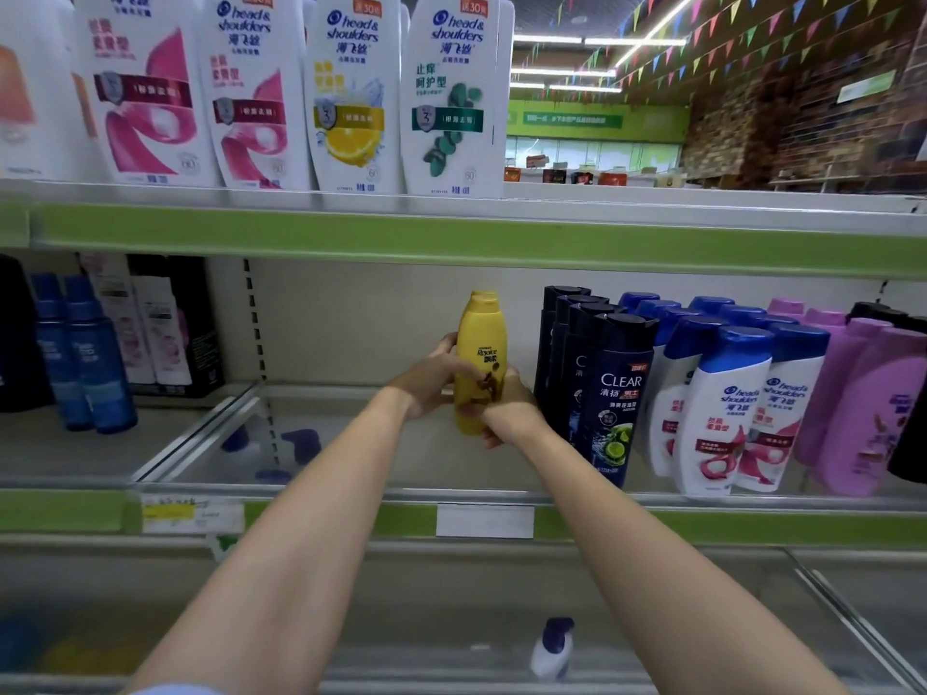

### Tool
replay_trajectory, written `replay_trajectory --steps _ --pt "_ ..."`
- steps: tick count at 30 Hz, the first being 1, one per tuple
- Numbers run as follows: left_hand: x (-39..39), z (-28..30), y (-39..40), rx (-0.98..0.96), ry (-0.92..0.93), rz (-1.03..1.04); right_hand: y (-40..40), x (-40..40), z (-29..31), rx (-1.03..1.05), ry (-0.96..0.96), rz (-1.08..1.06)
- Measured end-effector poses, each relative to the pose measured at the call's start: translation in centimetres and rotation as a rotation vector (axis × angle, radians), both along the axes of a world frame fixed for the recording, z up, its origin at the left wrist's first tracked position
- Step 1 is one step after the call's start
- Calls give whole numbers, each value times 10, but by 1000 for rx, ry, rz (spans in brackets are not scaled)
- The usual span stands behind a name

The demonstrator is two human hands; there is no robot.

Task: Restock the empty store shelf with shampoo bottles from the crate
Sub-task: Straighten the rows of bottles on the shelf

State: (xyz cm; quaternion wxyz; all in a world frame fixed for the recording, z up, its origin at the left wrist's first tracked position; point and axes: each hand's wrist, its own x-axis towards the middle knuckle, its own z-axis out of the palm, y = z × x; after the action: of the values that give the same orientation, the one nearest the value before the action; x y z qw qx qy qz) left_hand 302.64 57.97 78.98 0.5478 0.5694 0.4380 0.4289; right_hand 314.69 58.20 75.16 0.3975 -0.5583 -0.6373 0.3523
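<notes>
Left hand [431, 381] and right hand [506, 411] both grip upright yellow shampoo bottle [480, 353] above middle shelf [351, 453], beside dark Clear bottles [614, 393].

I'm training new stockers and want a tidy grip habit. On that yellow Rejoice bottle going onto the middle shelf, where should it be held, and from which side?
Probably by the lower body, from both flanks, as the left hand and right hand do. The yellow bottle stands upright, widest below its narrow cap, and the dark Clear bottles crowd its right, so the front stays the free approach.

Your held bottle [480, 363] stands on shelf [351, 443], just left of Clear bottles [614, 393]; spray bottles [83, 348] far left.
</notes>
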Motion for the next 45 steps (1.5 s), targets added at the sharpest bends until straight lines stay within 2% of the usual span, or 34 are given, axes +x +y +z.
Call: replay_trajectory --steps 5,7,10,15,20,23,28,31,35,38,41,45 --pt "4 -2 0 10 -7 58 -1 -7 -2 126 -313 -161" --pt "4 -3 -3 34 15 78 0 -9 0 112 -265 -129" --pt "-4 -2 -4 81 170 37 0 -7 6 36 -9 -7" --pt "-18 1 -6 78 313 32 -5 4 8 56 -26 100" --pt "-13 12 -4 62 531 0 -6 -3 8 26 -29 54" --pt "-7 16 -5 50 607 11 -5 -3 8 64 -136 32" --pt "-6 12 -6 42 600 75 -4 -9 12 144 -212 -50" --pt "-6 13 -9 65 604 176 -18 -6 19 -8 -206 -1" --pt "2 18 -16 138 670 485 -39 4 28 38 -260 13" --pt "12 26 -29 198 607 745 -61 14 36 199 -356 44" --pt "28 29 -49 272 518 740 -88 31 44 356 -324 51" --pt "58 25 -80 309 438 607 -122 66 51 433 -227 42"
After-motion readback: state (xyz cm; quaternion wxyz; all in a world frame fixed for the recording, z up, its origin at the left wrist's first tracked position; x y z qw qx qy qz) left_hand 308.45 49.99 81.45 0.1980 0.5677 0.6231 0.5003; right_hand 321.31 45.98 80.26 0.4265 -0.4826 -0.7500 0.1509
